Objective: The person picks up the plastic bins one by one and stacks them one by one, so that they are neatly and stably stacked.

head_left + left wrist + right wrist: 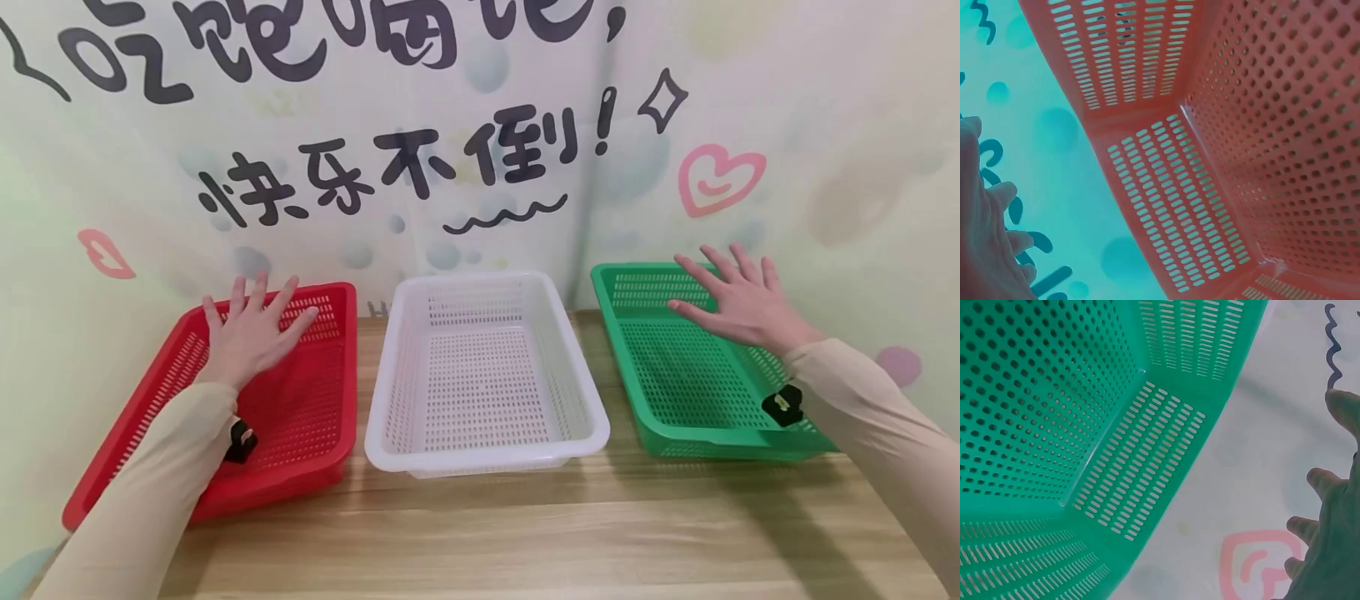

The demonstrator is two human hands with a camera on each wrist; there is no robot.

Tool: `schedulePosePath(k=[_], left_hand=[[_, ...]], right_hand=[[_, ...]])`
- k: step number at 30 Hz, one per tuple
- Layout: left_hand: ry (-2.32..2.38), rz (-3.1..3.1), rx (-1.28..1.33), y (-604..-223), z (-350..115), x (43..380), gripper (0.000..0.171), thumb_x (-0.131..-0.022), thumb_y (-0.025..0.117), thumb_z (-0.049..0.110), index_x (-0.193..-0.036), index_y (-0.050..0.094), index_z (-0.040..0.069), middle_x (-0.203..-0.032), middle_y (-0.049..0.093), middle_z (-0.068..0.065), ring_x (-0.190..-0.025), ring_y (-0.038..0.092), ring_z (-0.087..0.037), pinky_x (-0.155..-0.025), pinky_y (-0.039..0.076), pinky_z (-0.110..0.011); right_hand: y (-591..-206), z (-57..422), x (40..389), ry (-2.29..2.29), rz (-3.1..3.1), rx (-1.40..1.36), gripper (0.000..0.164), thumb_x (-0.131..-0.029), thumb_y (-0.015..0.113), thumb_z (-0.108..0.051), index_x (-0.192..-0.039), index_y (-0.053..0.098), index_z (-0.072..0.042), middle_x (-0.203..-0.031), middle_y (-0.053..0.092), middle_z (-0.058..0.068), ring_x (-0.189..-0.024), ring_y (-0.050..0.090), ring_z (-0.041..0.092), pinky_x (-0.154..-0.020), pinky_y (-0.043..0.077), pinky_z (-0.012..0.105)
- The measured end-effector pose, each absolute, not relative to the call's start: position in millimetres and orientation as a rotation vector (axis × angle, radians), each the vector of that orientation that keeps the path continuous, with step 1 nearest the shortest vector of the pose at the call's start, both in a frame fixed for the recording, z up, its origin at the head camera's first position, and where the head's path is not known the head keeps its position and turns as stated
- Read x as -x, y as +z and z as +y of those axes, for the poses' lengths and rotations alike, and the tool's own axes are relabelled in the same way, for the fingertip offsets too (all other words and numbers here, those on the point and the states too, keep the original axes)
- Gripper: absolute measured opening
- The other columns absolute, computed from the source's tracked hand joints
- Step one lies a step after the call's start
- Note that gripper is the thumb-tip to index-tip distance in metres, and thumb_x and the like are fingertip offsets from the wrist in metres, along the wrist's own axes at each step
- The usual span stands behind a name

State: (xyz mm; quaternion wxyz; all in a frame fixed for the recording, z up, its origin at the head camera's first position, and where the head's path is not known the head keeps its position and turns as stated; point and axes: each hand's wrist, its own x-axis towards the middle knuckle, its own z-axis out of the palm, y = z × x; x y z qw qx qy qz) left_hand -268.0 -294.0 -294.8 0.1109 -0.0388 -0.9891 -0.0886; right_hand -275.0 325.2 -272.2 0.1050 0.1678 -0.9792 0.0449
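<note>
My left hand hovers over the red basket with its fingers spread, holding nothing. Over on the right, my right hand is held above the green basket, fingers likewise spread and nothing in them. Between the two stands a white basket with slotted walls and a perforated floor. The left wrist view looks into the red basket, with fingers at the left edge. In the right wrist view the green basket fills the left side, and fingers show at the right.
All three baskets stand on a wood-grain table. Behind them hangs a pale cloth printed with dark characters, hearts and bubbles. A small black device is on the left wrist and another black device on the right.
</note>
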Motion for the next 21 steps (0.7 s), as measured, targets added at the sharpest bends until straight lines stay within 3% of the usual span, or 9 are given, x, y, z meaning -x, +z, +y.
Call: schedulePosePath(k=[21], left_hand=[[-0.423, -2.922, 0.232, -254.8, -227.4, 260.1, 0.076, -0.097, 0.034, 0.057, -0.156, 0.010, 0.017, -0.157, 0.004, -0.026, -0.141, -0.003, -0.049, -0.103, -0.008, -0.071]], right_hand=[[-251.1, 282.9, 253.9, 0.212, -2.809, -0.662, 0.069, -0.099, 0.046, -0.047, -0.156, 0.019, -0.020, -0.155, 0.015, 0.024, -0.143, -0.004, 0.043, -0.110, -0.007, 0.062]])
